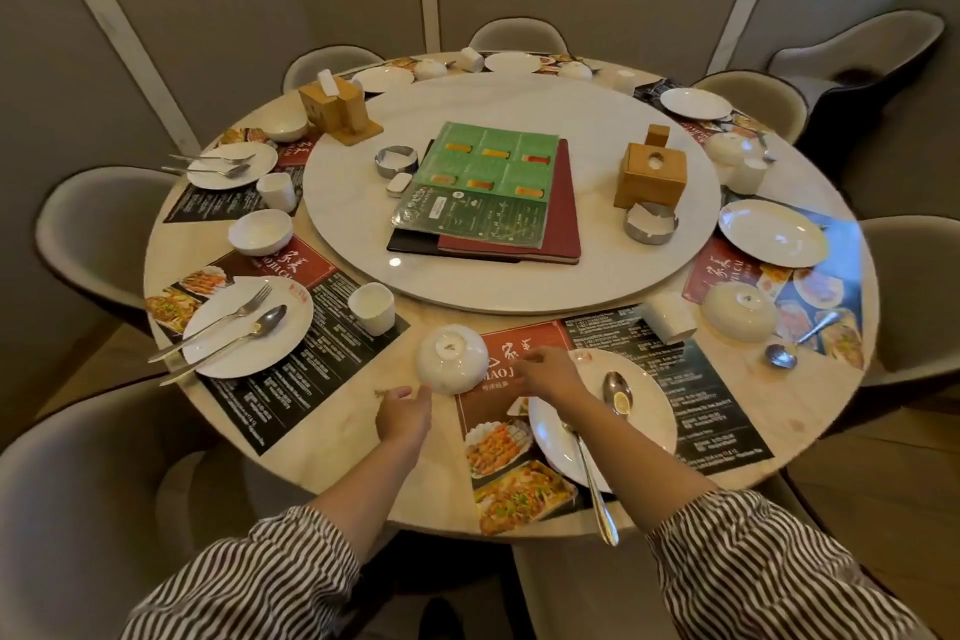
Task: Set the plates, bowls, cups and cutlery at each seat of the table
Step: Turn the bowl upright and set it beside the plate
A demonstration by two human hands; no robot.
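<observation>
Over on your left, a white plate (248,326) is sitting on a printed placemat (291,353) with a fork (213,322) and a spoon (228,343) lying slantwise across it, their handles poking out past the worktop (363,437) edge, and a small white cup (371,309) is standing upright just beside that plate, toward the centre. Behind it, an upright bowl (261,231) is resting at the mat's far corner. Coming in now, your left hand (404,413) is reaching forward with relaxed, loosely spread fingers, holding nothing, its fingertips right at the near rim of the upturned bowl (453,359) that is lying base-up at the edge of the near placemat (675,390). On the other side of that bowl, your right hand (548,374) is hovering low over the mat with fingers loosely curved, gripping nothing, just beside the bowl and touching the near plate's edge or very close to it; I cannot tell which. That near plate (649,411) is carrying a long spoon (616,392) whose handle is running back toward you past the worktop edge. Further right, a cup on its side (667,317) is lying near the turntable (509,192), then another overturned bowl (740,312), and a loose spoon (782,353) is resting beyond it.
</observation>
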